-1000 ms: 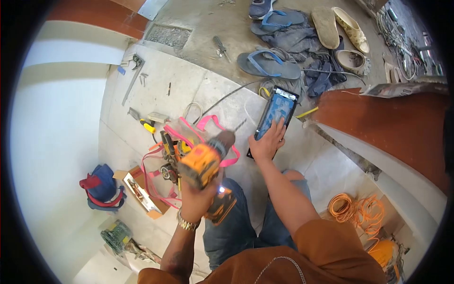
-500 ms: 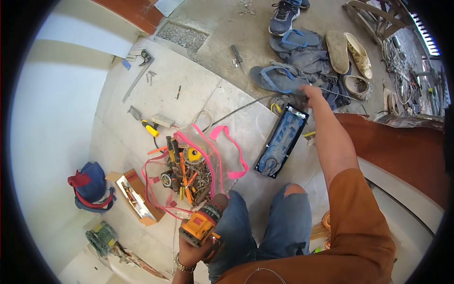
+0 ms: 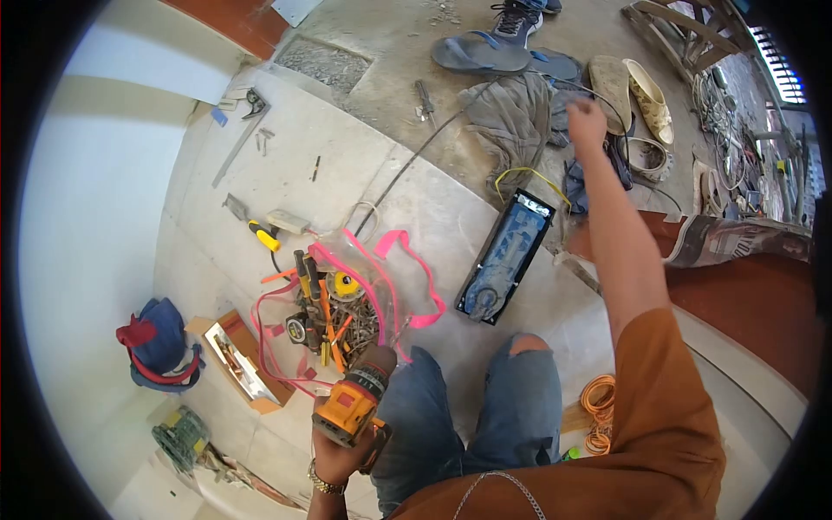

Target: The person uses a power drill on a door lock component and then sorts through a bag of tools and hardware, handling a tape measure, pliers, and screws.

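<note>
My left hand point(image 3: 336, 451) is wrapped round an orange and black cordless drill point(image 3: 354, 403), which points up over my thigh beside a clear bag with pink trim point(image 3: 407, 269) full of tools and screws. My right hand point(image 3: 587, 121) is stretched far forward, its fingers closed on a dark cable point(image 3: 598, 91) above a grey cloth point(image 3: 516, 117). Blue-strapped slippers point(image 3: 481, 54) lie just beyond the cloth. Nearer to me, a black case with a blue tool point(image 3: 507, 260) rests on the tiles, a yellow strap point(image 3: 542, 176) at its far end.
Beige clogs point(image 3: 648, 100) lie at the right by tangled wires point(image 3: 724, 126). Another person's shoe point(image 3: 517, 24) is at the top. A square ruler point(image 3: 238, 147), a cardboard box point(image 3: 243, 360), a blue bag point(image 3: 160, 347) and a green machine point(image 3: 180, 433) are on the left.
My right hand has moved forward, lifting the cable. One slipper has shifted up and left, uncovering the grey cloth, and the coiled cable beside the case has spread out. The drill stays in my left hand.
</note>
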### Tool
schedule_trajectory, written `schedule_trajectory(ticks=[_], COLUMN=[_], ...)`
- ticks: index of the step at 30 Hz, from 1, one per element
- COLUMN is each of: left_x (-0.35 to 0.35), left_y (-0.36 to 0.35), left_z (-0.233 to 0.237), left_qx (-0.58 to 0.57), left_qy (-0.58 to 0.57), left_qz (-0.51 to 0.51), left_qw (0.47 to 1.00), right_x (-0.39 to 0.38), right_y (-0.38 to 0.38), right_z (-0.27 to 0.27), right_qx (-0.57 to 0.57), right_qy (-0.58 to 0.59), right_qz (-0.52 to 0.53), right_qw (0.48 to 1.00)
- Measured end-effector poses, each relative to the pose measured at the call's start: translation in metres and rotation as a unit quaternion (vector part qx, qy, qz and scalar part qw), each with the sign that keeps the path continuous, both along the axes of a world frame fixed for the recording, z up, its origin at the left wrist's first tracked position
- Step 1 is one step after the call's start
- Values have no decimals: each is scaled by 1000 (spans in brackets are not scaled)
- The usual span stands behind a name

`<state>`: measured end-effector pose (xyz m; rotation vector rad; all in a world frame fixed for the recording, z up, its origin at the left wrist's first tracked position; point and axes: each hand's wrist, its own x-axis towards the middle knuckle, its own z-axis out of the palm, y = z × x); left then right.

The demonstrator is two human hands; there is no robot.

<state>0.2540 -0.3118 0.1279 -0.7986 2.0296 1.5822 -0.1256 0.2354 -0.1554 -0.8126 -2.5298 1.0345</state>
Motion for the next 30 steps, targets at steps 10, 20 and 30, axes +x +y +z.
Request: schedule_trajectory(ticks=[10,20,30], left_x=[12,-7,-48], left_y=[-13,-2,48], left_z=[-11,7,11], left_qx=[-127,-150,-58], left_qy=[100,128,95], left_qz=[-268,-243,-191], left_qw=[950,950,975], right_x=[34,36,293], right_y=[-102,-16,-212], right_z=[-48,58,11], right_qx=[-42,109,-7], right_qy=[-371,-77,-14], right_qz=[46,-216,-81], right_qw=[927,967,997])
